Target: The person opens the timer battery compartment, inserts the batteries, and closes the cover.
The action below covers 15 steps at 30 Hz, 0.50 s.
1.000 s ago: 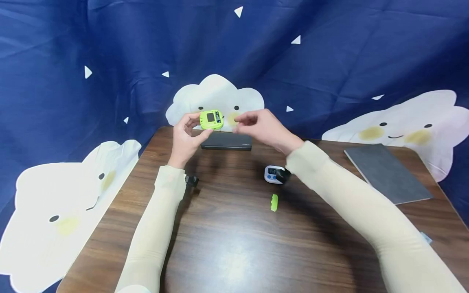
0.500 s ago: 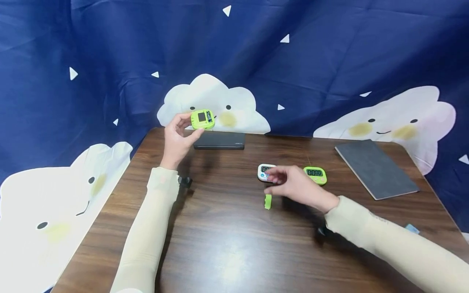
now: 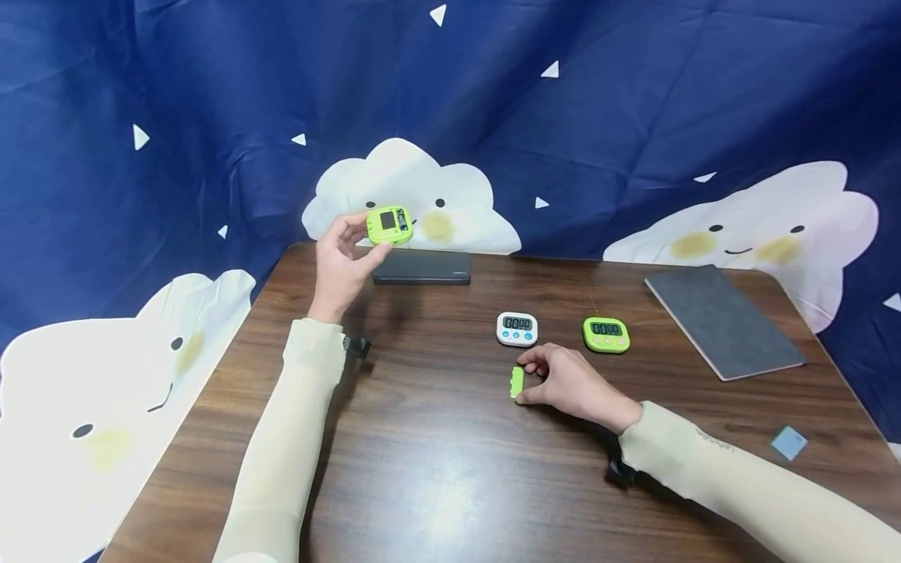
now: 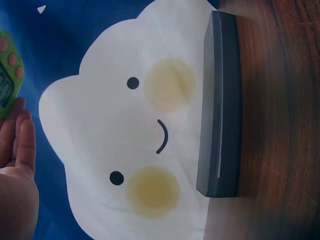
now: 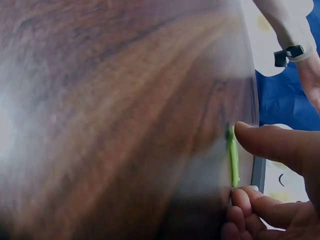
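Raised above the far side of the table, my left hand (image 3: 339, 262) grips a green digital timer (image 3: 381, 227) between thumb and fingers. Its back faces the head camera, and a dark battery shows in the uncovered compartment. In the left wrist view, the timer (image 4: 9, 70) shows pink buttons, partly cut off. My right hand (image 3: 573, 385) is down at the tabletop, thumb and fingertips at the two ends of a small green battery cover (image 3: 517, 382). The right wrist view shows the cover (image 5: 233, 157) edge-on, pinched between thumb and index finger.
A white timer (image 3: 517, 329) with blue buttons lies just beyond my right hand. A second green timer (image 3: 605, 335) is right of it. A dark flat case (image 3: 422, 267) sits at the back edge, a grey notebook (image 3: 725, 322) at right, a small blue square (image 3: 789, 442) nearer.
My right hand has come down and toward me, from beside the raised timer to the battery cover, which it now pinches. The left hand still holds the timer up.
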Each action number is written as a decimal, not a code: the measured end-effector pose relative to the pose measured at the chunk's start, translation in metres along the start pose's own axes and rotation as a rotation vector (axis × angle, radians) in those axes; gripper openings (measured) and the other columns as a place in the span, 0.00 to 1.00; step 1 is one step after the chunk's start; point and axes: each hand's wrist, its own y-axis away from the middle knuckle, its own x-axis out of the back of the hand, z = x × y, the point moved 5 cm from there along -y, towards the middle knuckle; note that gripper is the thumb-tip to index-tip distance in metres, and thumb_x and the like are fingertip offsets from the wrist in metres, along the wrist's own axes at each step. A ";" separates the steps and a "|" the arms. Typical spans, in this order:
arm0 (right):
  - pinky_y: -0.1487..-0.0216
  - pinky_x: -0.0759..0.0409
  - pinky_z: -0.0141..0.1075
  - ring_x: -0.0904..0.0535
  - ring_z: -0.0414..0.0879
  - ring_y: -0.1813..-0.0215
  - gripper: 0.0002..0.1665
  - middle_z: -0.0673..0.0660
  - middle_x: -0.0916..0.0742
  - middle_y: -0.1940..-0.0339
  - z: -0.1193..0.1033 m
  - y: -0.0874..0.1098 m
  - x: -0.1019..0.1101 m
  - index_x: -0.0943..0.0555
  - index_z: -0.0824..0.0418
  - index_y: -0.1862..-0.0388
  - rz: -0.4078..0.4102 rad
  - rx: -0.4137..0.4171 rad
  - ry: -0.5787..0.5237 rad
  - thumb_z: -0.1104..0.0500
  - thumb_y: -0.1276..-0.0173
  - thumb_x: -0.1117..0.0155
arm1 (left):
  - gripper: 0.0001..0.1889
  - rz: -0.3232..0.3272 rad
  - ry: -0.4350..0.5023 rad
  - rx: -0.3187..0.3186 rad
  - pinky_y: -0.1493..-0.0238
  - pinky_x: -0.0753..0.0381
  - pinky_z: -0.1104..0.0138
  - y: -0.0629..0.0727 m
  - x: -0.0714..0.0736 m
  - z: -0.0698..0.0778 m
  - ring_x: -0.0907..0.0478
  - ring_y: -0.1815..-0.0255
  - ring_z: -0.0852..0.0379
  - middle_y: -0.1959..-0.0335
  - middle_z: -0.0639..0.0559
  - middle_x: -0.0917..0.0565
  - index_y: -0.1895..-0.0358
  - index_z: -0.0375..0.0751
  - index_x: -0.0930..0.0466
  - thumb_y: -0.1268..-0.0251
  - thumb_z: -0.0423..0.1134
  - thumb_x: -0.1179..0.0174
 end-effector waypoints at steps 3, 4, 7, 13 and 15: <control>0.46 0.18 0.40 0.17 0.45 0.51 0.31 0.53 0.11 0.52 -0.002 0.000 -0.003 0.11 0.60 0.43 0.014 0.012 0.025 0.52 0.43 0.08 | 0.26 -0.006 -0.003 0.006 0.44 0.11 0.73 -0.001 -0.001 -0.001 0.13 0.45 0.61 0.43 0.62 0.10 0.37 0.24 0.19 0.40 0.20 0.26; 0.46 0.19 0.40 0.18 0.45 0.51 0.30 0.53 0.11 0.53 -0.003 0.000 -0.004 0.11 0.60 0.44 0.017 0.015 0.035 0.52 0.43 0.08 | 0.26 -0.008 -0.005 0.007 0.45 0.10 0.73 -0.001 -0.001 -0.001 0.13 0.45 0.61 0.43 0.62 0.10 0.37 0.24 0.19 0.40 0.20 0.26; 0.48 0.21 0.39 0.19 0.45 0.53 0.28 0.53 0.12 0.55 -0.005 -0.002 -0.005 0.11 0.60 0.46 0.012 0.017 0.065 0.52 0.43 0.09 | 0.26 -0.010 -0.009 0.008 0.47 0.10 0.73 0.000 -0.002 0.000 0.13 0.45 0.61 0.43 0.63 0.11 0.37 0.25 0.20 0.40 0.20 0.26; 0.49 0.22 0.40 0.21 0.46 0.55 0.26 0.54 0.14 0.56 -0.011 -0.005 -0.004 0.14 0.59 0.50 -0.027 0.041 0.083 0.55 0.42 0.09 | 0.27 -0.010 -0.007 0.003 0.44 0.11 0.74 0.000 -0.002 0.001 0.13 0.44 0.61 0.42 0.62 0.11 0.36 0.24 0.20 0.40 0.21 0.26; 0.50 0.22 0.39 0.22 0.46 0.55 0.25 0.54 0.15 0.57 -0.010 -0.007 -0.006 0.15 0.59 0.51 -0.016 0.088 0.086 0.56 0.42 0.10 | 0.27 -0.008 -0.003 0.003 0.42 0.12 0.74 0.000 -0.002 0.001 0.13 0.45 0.61 0.42 0.62 0.11 0.37 0.24 0.20 0.40 0.21 0.26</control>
